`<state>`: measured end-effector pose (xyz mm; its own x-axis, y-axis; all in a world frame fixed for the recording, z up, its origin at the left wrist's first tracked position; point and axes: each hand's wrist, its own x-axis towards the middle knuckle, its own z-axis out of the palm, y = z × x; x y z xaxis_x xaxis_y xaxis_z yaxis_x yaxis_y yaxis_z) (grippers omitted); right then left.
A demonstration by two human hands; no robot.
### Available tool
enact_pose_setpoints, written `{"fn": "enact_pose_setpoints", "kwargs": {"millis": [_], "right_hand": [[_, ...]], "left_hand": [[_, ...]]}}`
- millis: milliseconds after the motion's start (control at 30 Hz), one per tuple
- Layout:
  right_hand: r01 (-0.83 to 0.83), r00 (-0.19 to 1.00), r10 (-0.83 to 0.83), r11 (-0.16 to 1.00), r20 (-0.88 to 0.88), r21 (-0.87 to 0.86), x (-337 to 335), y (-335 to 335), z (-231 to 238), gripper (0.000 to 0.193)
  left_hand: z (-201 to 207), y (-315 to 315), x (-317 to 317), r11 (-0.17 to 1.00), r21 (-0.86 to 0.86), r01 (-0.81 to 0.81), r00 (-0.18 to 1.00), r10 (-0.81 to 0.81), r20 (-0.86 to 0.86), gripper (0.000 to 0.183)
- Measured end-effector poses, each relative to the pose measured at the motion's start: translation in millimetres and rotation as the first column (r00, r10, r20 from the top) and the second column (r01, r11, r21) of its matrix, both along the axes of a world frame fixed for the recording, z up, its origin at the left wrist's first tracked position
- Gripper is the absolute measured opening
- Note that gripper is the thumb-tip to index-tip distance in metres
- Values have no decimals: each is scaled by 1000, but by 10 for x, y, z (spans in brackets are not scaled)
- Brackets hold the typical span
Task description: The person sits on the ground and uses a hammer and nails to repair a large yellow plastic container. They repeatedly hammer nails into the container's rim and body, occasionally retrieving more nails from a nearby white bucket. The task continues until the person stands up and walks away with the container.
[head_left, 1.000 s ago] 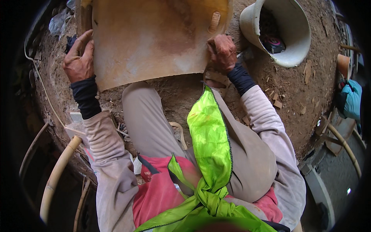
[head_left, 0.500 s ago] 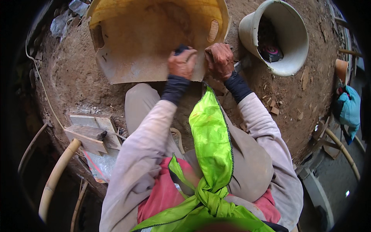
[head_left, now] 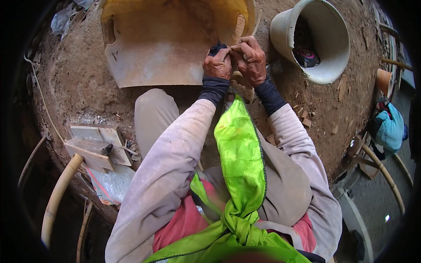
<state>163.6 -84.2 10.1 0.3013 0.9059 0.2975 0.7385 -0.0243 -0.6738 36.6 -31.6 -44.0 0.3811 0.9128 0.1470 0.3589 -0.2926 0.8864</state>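
Brown earth [head_left: 81, 90] below; left hand [head_left: 217, 65] meets right hand [head_left: 254, 63], fingers [head_left: 243, 47] bent.

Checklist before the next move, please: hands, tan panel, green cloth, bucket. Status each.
1. Left hand and right hand close together: ok.
2. What the fingertips pinch, if anything: cannot tell, fingers hide it.
3. Both side openings of the tan panel uncovered: ok.
4. Green cloth well away from the wrists: not ok, its tip lies between them.
5. White bucket apart from the hands: ok.
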Motion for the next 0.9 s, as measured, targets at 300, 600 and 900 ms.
{"fn": "enact_pose_setpoints", "kwargs": {"millis": [300,600,900], "right_hand": [[538,829,-440,796,345,-278,35,-1378,-208,63],[153,936,-348,545,-56,-825,271,-2040,-191,67],[64,986,-13,949,164,-307,-135,-1059,1048,59]], "left_hand": [[-91,-58,12,996,-43,-73,995,76,62,12],[-91,-41,-57,997,-51,-56,994,60,91,11],[-60,-27,-29,998,30,-48,996,46,76,12]]}}
